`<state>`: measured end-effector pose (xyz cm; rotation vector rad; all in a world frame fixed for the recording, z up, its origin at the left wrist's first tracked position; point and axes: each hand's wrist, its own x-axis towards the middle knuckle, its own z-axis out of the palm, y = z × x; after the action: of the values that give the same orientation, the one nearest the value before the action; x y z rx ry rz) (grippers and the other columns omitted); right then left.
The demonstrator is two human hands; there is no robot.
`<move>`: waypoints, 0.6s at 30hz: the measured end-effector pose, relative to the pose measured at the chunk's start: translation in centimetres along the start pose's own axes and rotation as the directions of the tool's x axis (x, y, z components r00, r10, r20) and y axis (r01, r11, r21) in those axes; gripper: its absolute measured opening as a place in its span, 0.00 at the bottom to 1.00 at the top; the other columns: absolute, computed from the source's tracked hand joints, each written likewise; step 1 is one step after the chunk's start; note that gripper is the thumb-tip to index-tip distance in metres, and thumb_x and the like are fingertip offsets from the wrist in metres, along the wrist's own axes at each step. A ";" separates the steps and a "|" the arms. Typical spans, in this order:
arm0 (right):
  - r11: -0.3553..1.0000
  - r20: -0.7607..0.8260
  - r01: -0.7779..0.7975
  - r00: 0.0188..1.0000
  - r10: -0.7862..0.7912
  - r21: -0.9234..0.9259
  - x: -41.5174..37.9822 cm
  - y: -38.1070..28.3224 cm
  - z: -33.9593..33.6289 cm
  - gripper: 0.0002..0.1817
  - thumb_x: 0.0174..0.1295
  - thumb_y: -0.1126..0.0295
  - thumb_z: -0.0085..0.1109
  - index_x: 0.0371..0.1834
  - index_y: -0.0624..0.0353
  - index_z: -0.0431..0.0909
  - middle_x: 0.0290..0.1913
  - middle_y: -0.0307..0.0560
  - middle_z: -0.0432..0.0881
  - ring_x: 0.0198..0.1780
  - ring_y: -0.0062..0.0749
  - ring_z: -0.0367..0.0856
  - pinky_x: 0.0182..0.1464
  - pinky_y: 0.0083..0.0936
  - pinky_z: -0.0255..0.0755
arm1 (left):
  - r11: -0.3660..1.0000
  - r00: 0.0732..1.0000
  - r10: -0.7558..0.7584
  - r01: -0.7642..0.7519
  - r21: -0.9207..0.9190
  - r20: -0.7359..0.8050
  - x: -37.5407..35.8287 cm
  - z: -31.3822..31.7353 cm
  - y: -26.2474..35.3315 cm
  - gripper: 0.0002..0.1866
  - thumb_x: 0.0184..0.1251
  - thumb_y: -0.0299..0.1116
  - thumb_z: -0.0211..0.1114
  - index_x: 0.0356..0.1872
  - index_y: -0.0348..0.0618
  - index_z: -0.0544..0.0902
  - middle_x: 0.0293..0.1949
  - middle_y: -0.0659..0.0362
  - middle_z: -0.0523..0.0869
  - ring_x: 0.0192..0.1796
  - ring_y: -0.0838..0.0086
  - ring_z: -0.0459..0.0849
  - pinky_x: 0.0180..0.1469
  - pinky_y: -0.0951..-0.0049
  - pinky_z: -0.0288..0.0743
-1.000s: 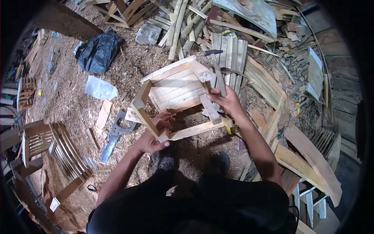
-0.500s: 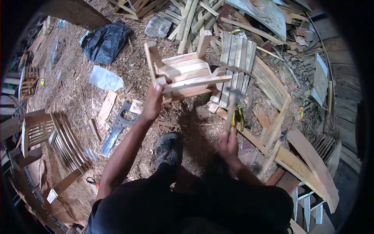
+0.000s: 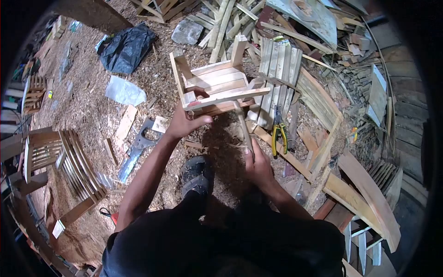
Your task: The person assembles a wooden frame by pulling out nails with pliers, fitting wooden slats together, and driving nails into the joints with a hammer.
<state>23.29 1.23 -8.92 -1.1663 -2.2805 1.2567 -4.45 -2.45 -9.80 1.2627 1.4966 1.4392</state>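
Observation:
My left hand [image 3: 184, 121] grips the near left corner of a small slatted wooden stool-like frame [image 3: 217, 83]. Its fingers curl over the inside of the frame, while the thumb sticks out to the right below it. The frame is tilted, with short posts rising at its corners. In my right hand [image 3: 260, 167] is the wooden handle of a hammer [image 3: 243, 124]. The handle's upper end meets the frame's near rail, and the hammer head cannot be made out there. Just right of the hammer lie yellow-and-black pliers [image 3: 279, 136].
A handsaw [image 3: 138, 150] lies on the sawdust-covered ground at left, near a clear plastic sheet [image 3: 124, 91] and a black plastic bag [image 3: 124, 48]. Slatted panels [image 3: 279, 69], a rock [image 3: 187, 32], and wood scraps lie beyond. Another slatted piece [image 3: 76, 161] stands at left.
My right hand has swung the hammer left, from beside the pliers to the frame's near rail. My left thumb has moved off the corner and now points right. The frame has shifted slightly.

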 end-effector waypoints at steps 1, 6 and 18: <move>1.000 0.009 0.002 1.000 -0.002 0.001 0.1 0.2 0.0 0.24 0.68 0.69 0.46 0.65 0.71 0.63 0.52 0.73 0.76 0.55 0.64 0.75 0.58 0.44 0.70 | 0.977 0.999 -0.048 0.045 0.206 0.011 -0.1 0.0 0.6 0.36 0.50 0.45 0.78 0.56 0.39 0.71 0.50 0.55 0.78 0.54 0.69 0.76 0.58 0.67 0.70; 0.998 0.017 -0.057 0.998 0.056 0.009 0.8 1.4 -0.1 0.25 0.68 0.69 0.46 0.65 0.72 0.62 0.51 0.75 0.76 0.52 0.66 0.77 0.54 0.45 0.72 | 0.890 0.991 0.080 -0.119 0.440 0.107 -1.5 -0.9 -4.4 0.24 0.44 0.32 0.78 0.44 0.42 0.78 0.46 0.51 0.81 0.51 0.57 0.80 0.54 0.63 0.75; 0.999 0.021 0.043 0.999 -0.043 -0.009 1.2 0.8 -0.7 0.24 0.67 0.70 0.47 0.64 0.71 0.63 0.48 0.74 0.77 0.46 0.64 0.80 0.47 0.44 0.75 | 0.984 0.990 -0.136 0.139 0.113 -0.033 -1.7 0.6 -4.9 0.24 0.47 0.25 0.76 0.46 0.39 0.76 0.46 0.54 0.81 0.49 0.68 0.81 0.51 0.65 0.77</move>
<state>23.30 2.75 -9.29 -1.1058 -2.3165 1.2493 -4.29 -3.42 -14.97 1.1865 1.6707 1.2999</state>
